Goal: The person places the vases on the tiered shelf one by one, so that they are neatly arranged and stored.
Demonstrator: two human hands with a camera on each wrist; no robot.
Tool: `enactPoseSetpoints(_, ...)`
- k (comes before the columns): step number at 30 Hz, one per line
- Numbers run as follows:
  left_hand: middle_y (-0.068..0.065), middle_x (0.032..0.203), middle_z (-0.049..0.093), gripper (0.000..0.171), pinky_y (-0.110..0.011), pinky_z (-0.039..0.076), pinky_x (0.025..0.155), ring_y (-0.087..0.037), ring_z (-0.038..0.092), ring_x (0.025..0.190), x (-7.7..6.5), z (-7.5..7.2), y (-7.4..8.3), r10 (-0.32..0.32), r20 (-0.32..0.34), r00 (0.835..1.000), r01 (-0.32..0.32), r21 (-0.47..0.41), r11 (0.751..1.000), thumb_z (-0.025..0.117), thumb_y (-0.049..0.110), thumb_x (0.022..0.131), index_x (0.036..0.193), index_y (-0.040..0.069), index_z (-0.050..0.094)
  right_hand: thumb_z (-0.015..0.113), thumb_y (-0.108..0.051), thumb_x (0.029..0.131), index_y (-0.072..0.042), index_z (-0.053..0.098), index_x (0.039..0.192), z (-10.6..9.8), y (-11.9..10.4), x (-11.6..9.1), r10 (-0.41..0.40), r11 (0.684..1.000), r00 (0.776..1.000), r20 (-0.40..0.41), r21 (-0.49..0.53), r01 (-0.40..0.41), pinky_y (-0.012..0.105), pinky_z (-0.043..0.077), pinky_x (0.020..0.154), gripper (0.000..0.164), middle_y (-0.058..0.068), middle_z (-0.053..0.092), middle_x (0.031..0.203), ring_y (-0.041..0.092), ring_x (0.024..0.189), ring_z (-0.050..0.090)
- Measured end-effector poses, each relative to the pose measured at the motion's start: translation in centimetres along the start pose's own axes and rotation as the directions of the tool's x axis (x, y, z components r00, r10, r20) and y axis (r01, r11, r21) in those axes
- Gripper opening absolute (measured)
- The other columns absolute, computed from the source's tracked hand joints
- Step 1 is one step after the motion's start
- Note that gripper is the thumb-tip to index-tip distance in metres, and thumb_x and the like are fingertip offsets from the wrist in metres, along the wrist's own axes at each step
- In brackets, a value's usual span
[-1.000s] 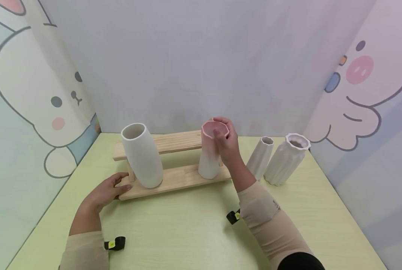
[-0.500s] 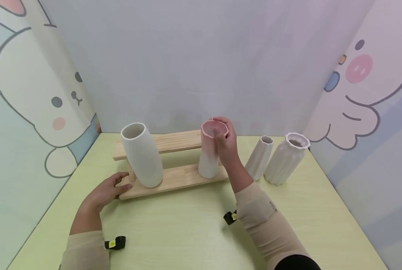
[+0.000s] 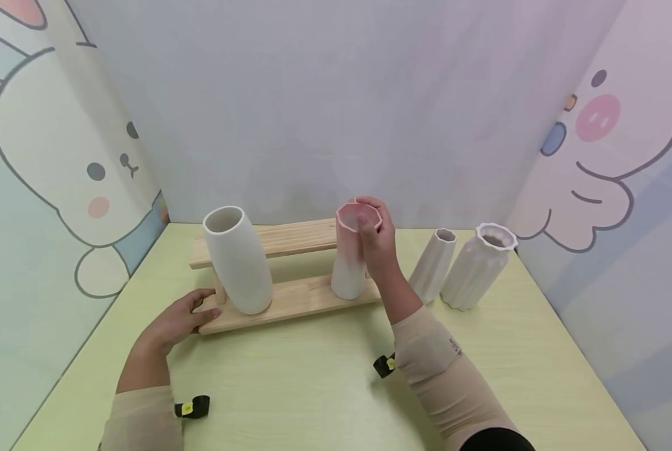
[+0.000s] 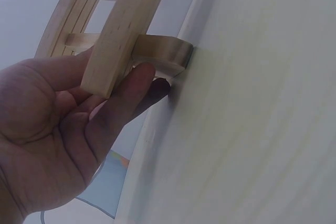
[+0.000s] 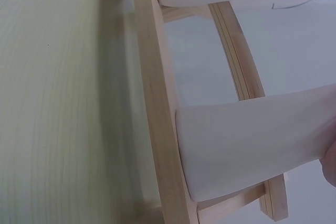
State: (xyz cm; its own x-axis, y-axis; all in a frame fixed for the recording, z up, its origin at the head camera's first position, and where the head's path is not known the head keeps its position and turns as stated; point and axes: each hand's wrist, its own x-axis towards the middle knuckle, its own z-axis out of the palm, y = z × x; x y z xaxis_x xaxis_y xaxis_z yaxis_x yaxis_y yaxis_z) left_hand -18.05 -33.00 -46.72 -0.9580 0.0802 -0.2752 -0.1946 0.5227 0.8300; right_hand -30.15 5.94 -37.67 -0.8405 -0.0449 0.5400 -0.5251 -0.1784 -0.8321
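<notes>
A two-tier wooden rack (image 3: pixel 299 300) stands on the table, its left end held by my left hand (image 3: pixel 169 324). In the left wrist view, the thumb lies above the lower board (image 4: pixel 113 45) and the fingers reach beneath it. My right hand (image 3: pixel 381 245) grips a pink-and-white faceted vase (image 3: pixel 347 272) near its rim, thumb at the mouth. The right wrist view has this vase's base (image 5: pixel 226 150) resting upright on the lower board. A smooth white vase (image 3: pixel 240 266) stands on the same board, close to my left hand.
To the right of the rack, a slim white vase (image 3: pixel 434 266) and a wider ribbed vase with a wavy rim (image 3: pixel 476 269) stand on the pale green table (image 3: pixel 290 388). A grey wall panel (image 3: pixel 324 113) rises behind, with cartoon-printed panels either side.
My right forearm has shifted slightly to the left. Both hands keep their holds, and the vases and rack stay in place.
</notes>
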Motion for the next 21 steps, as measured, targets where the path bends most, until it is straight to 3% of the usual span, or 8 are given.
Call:
enactPoseSetpoints(5,-0.023,0.157,0.026,0.08,-0.043,0.052,0.093,-0.032,0.053,0.123,0.0,0.0,0.0,0.005,0.002,1.0,-0.005,-0.001,1.0,0.063,0.047,0.094,0.153,0.008,0.027,0.066,-0.056,0.083,-0.011,0.055,0.126,-0.2,-0.2,-0.1,0.02,1.0,1.0,0.019,0.007,-0.02,0.028,0.052,0.069,0.063,0.004,0.063,0.11,0.017,0.09,0.059)
enactPoseSetpoints(8,-0.023,0.157,0.027,0.08,-0.043,0.052,0.093,-0.032,0.054,0.122,0.0,0.0,-0.1,0.001,0.0,1.0,-0.001,-0.002,1.0,0.063,0.047,0.093,0.153,0.008,0.028,0.067,-0.058,0.082,-0.014,0.055,0.127,-0.3,-0.4,-0.1,0.04,0.999,0.999,0.038,0.01,-0.04,0.029,0.052,0.071,0.064,0.004,0.062,0.111,0.017,0.092,0.059)
enactPoseSetpoints(15,-0.023,0.157,0.027,0.08,-0.044,0.051,0.095,-0.033,0.052,0.124,0.0,0.0,0.0,0.002,0.003,1.0,-0.002,0.004,1.0,0.062,0.048,0.094,0.153,0.009,0.027,0.067,-0.07,0.078,-0.01,0.041,0.141,-0.6,-1.1,-0.2,0.014,1.0,0.996,0.089,0.017,-0.015,0.026,0.05,0.086,0.09,0.012,0.058,0.129,0.018,0.108,0.059)
enactPoseSetpoints(18,-0.022,0.156,0.028,0.079,-0.044,0.051,0.095,-0.032,0.053,0.124,0.0,0.0,0.1,-0.002,0.005,1.0,0.002,0.0,1.0,0.062,0.048,0.094,0.153,0.009,0.027,0.068,-0.068,0.078,-0.006,0.032,0.145,-0.7,-1.4,-0.3,-0.023,0.998,0.994,0.102,0.067,0.016,0.027,0.047,0.096,0.098,0.02,0.05,0.139,0.023,0.122,0.054)
enactPoseSetpoints(21,-0.022,0.155,0.031,0.079,-0.044,0.052,0.095,-0.031,0.055,0.122,-0.1,0.0,0.1,-0.006,0.004,1.0,0.006,-0.006,1.0,0.063,0.047,0.094,0.153,0.009,0.028,0.069,-0.066,0.079,-0.008,0.027,0.147,-1.1,-1.9,-0.2,-0.053,0.995,0.995,0.089,0.086,0.046,0.029,0.041,0.106,0.099,0.019,0.043,0.147,0.025,0.133,0.045)
